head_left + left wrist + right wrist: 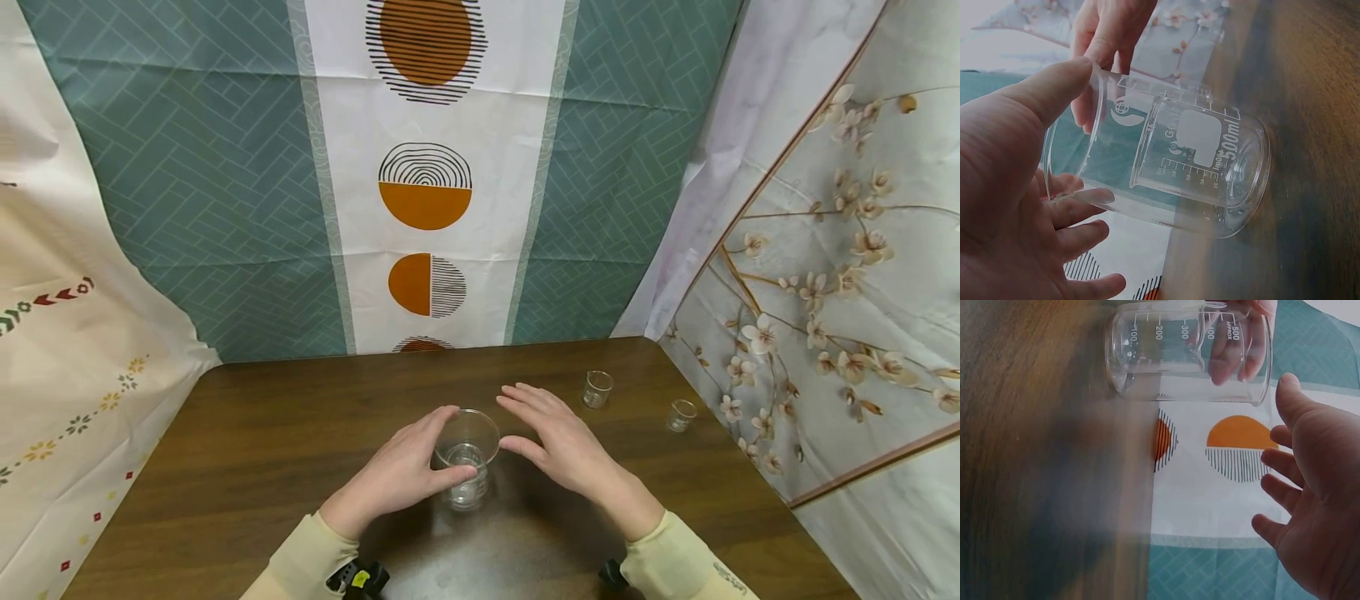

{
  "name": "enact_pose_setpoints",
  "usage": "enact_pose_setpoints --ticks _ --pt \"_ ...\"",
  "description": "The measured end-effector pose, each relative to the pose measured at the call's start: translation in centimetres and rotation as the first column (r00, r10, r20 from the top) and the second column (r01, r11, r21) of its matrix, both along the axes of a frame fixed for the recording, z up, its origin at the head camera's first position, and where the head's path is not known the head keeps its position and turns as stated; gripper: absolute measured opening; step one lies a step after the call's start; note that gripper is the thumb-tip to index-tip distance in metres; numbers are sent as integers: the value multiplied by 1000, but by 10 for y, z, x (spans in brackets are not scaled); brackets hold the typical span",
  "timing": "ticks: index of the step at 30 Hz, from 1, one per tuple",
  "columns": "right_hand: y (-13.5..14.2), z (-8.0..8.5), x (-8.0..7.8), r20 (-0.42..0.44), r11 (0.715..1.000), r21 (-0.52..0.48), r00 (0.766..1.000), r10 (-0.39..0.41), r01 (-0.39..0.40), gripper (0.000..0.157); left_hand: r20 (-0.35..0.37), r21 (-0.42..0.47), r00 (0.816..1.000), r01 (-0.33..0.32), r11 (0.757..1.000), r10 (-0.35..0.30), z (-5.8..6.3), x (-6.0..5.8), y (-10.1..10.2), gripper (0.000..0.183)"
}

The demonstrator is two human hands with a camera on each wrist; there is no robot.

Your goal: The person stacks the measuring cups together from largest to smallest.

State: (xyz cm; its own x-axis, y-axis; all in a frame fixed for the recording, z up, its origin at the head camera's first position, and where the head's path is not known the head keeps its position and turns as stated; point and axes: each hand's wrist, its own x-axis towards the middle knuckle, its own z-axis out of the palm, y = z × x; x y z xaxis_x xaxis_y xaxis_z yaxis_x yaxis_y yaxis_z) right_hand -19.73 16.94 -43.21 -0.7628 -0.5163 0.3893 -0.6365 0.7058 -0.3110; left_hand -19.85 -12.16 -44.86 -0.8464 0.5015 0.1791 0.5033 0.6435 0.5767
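A large glass beaker (486,435) marked 500ml stands upright on the table, in front of the person. Inside it sits a smaller beaker (1200,134) with its own white scale, marked 100ml. My left hand (405,471) grips the large beaker near the rim from the left, thumb on the near side and index finger on the far side; its other fingers spread out beyond the glass. My right hand (562,437) is held just right of the rim, fingers extended and slightly spread, holding nothing. In the right wrist view its thumb (1291,394) points toward the beaker's mouth.
Two small glass beakers stand at the right of the brown wooden table (300,417): one (597,390) toward the back, the other (681,416) near the right edge. A green and white patterned cloth (225,208) hangs behind, with floral cloth (847,275) along the right side.
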Motion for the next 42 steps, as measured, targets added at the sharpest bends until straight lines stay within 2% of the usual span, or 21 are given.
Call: enact_pose_setpoints --ticks 10,18,42 --pt "5 0 -4 -56 1000 20 998 -6 7 66 -4 -3 1000 1 1000 -1 0 0 1 96" --pt "10 -2 -4 -10 997 67 999 -41 41 71 7 -5 1000 0 1000 0 1 0 1 97" --pt "23 -4 -7 -17 989 100 994 -107 108 76 13 -6 1000 -6 1000 6 0 1 2 95"
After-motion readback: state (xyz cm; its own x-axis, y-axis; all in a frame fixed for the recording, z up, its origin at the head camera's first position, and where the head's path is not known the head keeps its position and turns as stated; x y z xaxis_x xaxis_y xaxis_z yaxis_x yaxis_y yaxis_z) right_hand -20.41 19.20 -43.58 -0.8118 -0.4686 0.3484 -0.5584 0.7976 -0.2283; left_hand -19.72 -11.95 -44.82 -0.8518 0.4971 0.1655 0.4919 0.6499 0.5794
